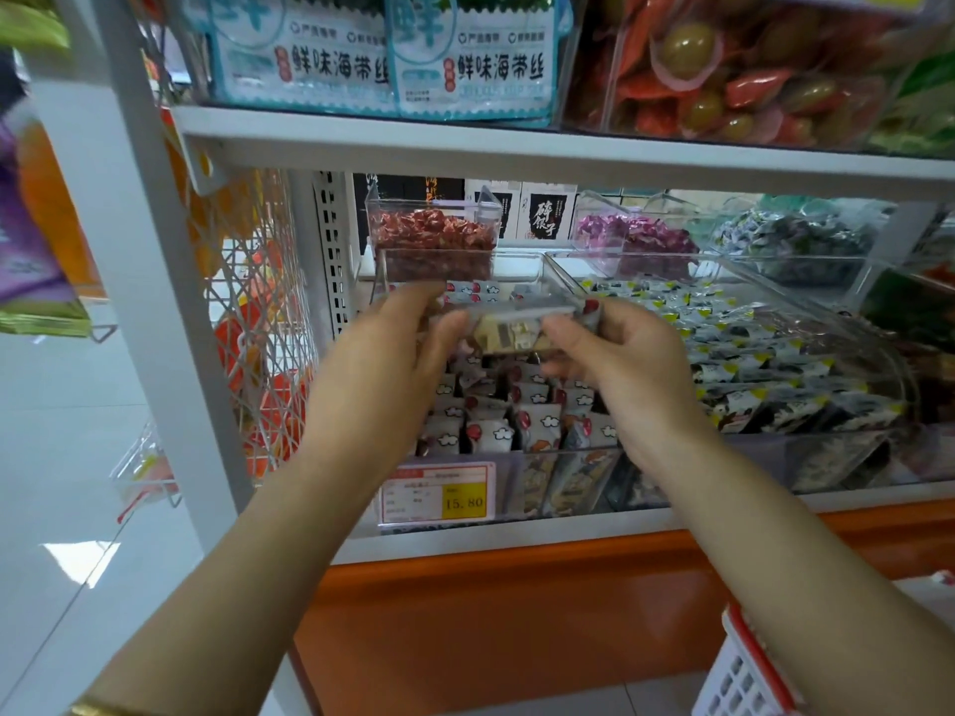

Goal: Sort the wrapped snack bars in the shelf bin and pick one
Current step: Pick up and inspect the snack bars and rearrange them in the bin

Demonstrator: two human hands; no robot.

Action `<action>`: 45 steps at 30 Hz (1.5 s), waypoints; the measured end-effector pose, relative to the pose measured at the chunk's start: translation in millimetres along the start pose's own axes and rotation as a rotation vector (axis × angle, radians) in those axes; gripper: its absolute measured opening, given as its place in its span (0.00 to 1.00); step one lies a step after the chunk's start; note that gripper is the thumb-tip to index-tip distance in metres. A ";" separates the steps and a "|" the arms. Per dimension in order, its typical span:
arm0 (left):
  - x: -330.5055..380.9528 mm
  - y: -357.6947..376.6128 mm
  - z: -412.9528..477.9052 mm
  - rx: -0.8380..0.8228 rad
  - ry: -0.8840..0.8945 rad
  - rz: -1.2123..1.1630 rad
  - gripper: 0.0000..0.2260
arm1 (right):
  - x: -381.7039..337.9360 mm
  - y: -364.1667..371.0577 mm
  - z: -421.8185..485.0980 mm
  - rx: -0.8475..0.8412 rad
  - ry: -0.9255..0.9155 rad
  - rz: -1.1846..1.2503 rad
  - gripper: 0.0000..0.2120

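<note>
Wrapped snack bar at centre frame, lengthwise and roughly level, gripped at both ends. Left hand curled round its left end; right hand pinching the right end between thumb and fingers. Held just above the clear shelf bin, over the far part of the pile. Below, in that bin, more wrapped bars in white wrappers with red spots and little clouds, packed mostly on edge in rows (some tilted, none quite square). On the bin's front, lower centre, a price tag with a yellow patch reading 15.80. Just right of the bin, a second clear bin of dark snack packs with yellow corners. Farther back, upper centre, a small clear tub of red candies, and right of that, purple candies. Across the top of the frame, seaweed packets with blue-edged labels on the upper shelf. At left, a white wire rack; along the bottom, the orange shelf base; in the lower right corner, part of a red-and-white basket. Gold bracelet on the left wrist at the lower left edge.
</note>
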State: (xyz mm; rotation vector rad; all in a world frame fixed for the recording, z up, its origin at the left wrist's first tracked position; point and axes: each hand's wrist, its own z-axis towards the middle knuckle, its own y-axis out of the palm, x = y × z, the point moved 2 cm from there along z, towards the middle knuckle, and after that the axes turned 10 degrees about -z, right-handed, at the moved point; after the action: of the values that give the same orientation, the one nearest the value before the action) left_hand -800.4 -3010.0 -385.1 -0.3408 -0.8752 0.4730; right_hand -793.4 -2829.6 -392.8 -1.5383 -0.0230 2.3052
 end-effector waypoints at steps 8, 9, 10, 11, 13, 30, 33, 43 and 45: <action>-46.6 -0.1 14.8 -0.258 -0.153 0.416 0.35 | -3.9 42.1 98.1 0.096 -0.109 -0.391 0.13; -47.9 0.6 14.8 -0.257 -0.150 0.406 0.35 | -4.8 49.6 107.2 0.072 -0.167 -0.475 0.13; -48.7 0.9 14.9 -0.251 -0.145 0.398 0.35 | -5.8 55.9 115.2 0.041 -0.222 -0.557 0.14; -49.4 0.9 15.1 -0.244 -0.144 0.390 0.35 | -6.4 60.9 122.2 0.002 -0.270 -0.645 0.14; -51.2 0.9 15.1 -0.241 -0.147 0.376 0.34 | -6.7 69.1 133.6 -0.099 -0.347 -0.820 0.15; -50.7 3.3 15.4 -0.252 -0.136 0.240 0.33 | 20.2 106.7 157.5 -0.476 -0.263 -0.957 0.11; -50.7 3.8 15.2 -0.248 -0.135 0.233 0.32 | 25.2 114.0 165.0 -0.427 -0.318 -1.080 0.09; -51.8 4.0 15.0 -0.251 -0.145 0.217 0.32 | 29.6 126.4 163.8 -0.366 -0.345 -1.170 0.02; -52.8 4.1 15.6 -0.248 -0.142 0.214 0.32 | 22.4 118.3 164.1 -0.322 -0.295 -0.989 0.01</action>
State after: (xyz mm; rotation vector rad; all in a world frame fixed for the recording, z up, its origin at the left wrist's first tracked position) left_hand -842.8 -3032.8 -412.0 -0.6389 -1.0445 0.5931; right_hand -982.4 -2902.2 -371.7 -0.9296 -1.0228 1.6997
